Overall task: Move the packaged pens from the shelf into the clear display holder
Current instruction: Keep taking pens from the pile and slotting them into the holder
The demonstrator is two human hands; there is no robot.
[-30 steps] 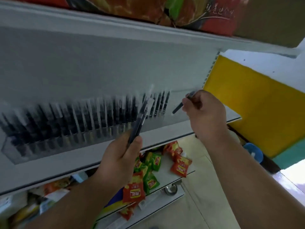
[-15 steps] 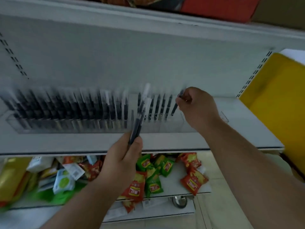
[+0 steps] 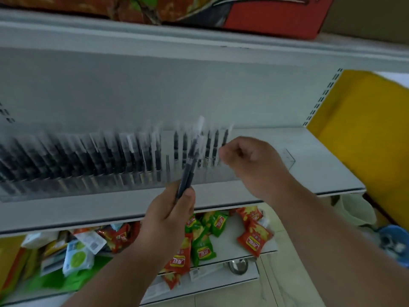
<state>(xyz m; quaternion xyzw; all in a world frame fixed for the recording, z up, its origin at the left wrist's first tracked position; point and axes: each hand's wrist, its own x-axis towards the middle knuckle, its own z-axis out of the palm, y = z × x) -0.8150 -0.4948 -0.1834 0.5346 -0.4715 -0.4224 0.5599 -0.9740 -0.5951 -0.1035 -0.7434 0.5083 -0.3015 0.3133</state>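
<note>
A long clear display holder (image 3: 287, 159) lies on the white shelf (image 3: 321, 173), filled along most of its length with upright black packaged pens (image 3: 99, 156). A few more stand spaced apart near its right end. My left hand (image 3: 170, 209) grips a small bunch of packaged pens (image 3: 191, 156) upright in front of the holder. My right hand (image 3: 250, 160) is curled at the holder's right end, its fingertips pinching the lower part of the rightmost standing pen (image 3: 225, 137). Motion blur smears the pen row.
Red and green snack packets (image 3: 254, 238) and other packaged goods (image 3: 77, 255) lie on the lower shelf. A red box (image 3: 276, 18) sits on the shelf above. A yellow panel (image 3: 365, 134) stands at the right, with a blue object (image 3: 394, 242) on the floor.
My right hand brought its pen leftward and down until it stands upright in the holder's right end. My left hand stayed put with its bunch. The view swung left.
</note>
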